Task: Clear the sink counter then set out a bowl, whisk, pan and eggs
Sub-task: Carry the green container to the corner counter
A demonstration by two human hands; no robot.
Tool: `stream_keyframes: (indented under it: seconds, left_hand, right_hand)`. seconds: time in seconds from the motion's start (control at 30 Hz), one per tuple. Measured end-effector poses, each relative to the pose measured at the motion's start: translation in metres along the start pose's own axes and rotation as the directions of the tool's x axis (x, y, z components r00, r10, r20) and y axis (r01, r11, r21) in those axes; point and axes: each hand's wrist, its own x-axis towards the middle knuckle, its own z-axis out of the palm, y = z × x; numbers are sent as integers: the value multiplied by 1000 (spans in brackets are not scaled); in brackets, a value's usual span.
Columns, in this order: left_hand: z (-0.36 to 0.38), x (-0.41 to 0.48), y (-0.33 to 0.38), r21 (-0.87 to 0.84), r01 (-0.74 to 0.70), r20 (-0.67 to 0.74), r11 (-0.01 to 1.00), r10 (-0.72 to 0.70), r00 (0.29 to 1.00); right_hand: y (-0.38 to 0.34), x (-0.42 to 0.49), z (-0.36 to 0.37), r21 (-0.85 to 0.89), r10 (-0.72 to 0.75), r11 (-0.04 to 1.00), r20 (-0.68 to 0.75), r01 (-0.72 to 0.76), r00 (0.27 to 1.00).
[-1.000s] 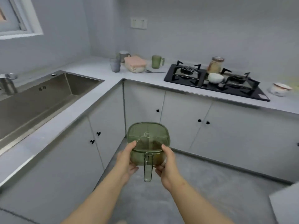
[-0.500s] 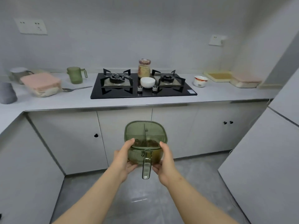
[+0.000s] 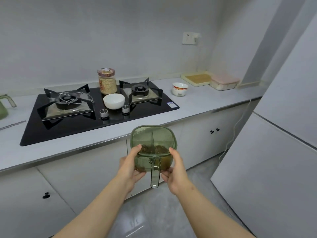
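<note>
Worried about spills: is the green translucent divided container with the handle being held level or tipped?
Roughly level. The green translucent divided container sits between the left hand and right hand, rim up, brown contents staying in its near compartments.

Translucent green plastic container (image 3: 153, 143), smooth and glossy. Black glass hob (image 3: 109, 117), shiny; white glazed bowl (image 3: 113, 101); matt grey counter (image 3: 205, 100); polished floor tiles (image 3: 154, 212).

A grain jar (image 3: 107, 81) stands between 2 burners on the black hob (image 3: 96, 115).
</note>
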Motion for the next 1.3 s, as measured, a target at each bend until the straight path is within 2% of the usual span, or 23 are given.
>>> stream_keyframes:
  seconds: [0.23,0.4,0.7,1.13,1.3]
  left_hand:
    - [123,89,26,72,-29,94,997,22,995]
    - [212,144,42,104,-29,115,994,16,993]
    - [346,235,56,141,63,201,988,-91,975]
    - [499,389,83,181,97,298,979,-148,943]
    - [532,428,87,219,104,293,970,-167,941]
  right_hand:
    - [-94,104,-39,114,-78,990,-24,80,997]
    - [-167,168,-71,141,-77,987,-48,84,996]
    - [-271,268,-125,176,-81,979,-141,106,987]
    - [-406,402,-160,147,-147,972,-238,186,960]
    - [-432,446,-172,169,-96,976,-234,138,968]
